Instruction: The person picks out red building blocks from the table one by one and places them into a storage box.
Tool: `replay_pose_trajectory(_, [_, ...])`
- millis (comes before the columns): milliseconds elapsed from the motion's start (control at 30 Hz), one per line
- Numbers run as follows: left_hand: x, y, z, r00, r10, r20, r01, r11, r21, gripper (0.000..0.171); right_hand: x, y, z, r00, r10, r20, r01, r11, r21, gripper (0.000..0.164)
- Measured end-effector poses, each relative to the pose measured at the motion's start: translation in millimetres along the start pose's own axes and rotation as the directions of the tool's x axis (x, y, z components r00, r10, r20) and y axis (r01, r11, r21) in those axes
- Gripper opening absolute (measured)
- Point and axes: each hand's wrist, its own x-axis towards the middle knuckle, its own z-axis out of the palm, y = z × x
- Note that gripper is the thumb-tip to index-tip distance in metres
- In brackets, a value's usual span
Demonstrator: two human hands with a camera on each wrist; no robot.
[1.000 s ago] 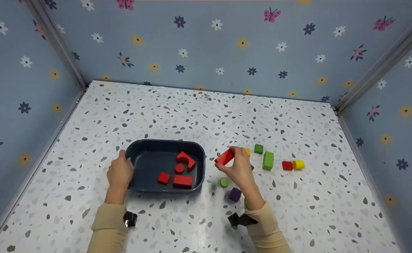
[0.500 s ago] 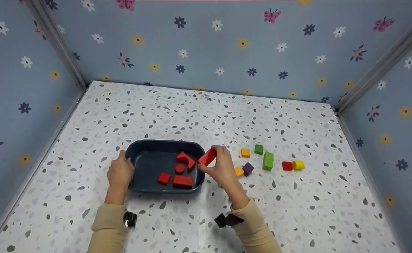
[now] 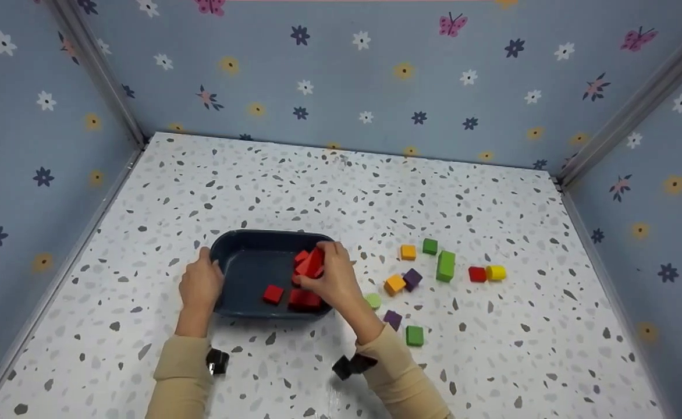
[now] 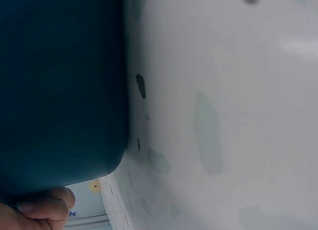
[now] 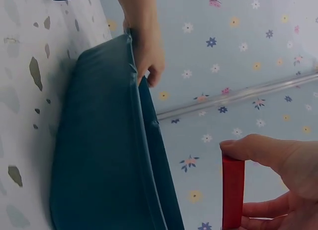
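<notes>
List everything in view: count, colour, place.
table: one, speckled white, underneath
walls: three, patterned blue, around
tray: one, dark blue, on table
tray blocks: at least three, red, inside, partly hidden
orange cubes: two, orange, tray's right
green blocks: three, green, tray's right
pale cylinder: one, light green, beside tray
purple cubes: two, purple, tray's right
yellow cylinder: one, yellow, far right
outer block: one, red, by yellow cylinder
held block: one, red, over tray
wrist devices: two, black, foreground
sleeves: two, beige, foreground
left hand: one, gripping tray
right hand: one, pinching held block
</notes>
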Motion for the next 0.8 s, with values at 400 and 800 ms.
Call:
replay_pose_trajectory(400, [0.2,0.6,-1.2,1.0,-0.003,0.0,0.003,1.0,-0.001,0.02,9.8,-17.2,30.5,0.999,-0.054,0.001,0.054,0.994,-0.093,0.067])
replay_pose_trajectory(800, [-0.1,2.4,-3.8,1.0,-0.011,0.013,0.011,1.0,0.013,0.022,23.6,-21.3,61.8,0.998,-0.004,0.059,0.013,0.989,-0.145,0.068])
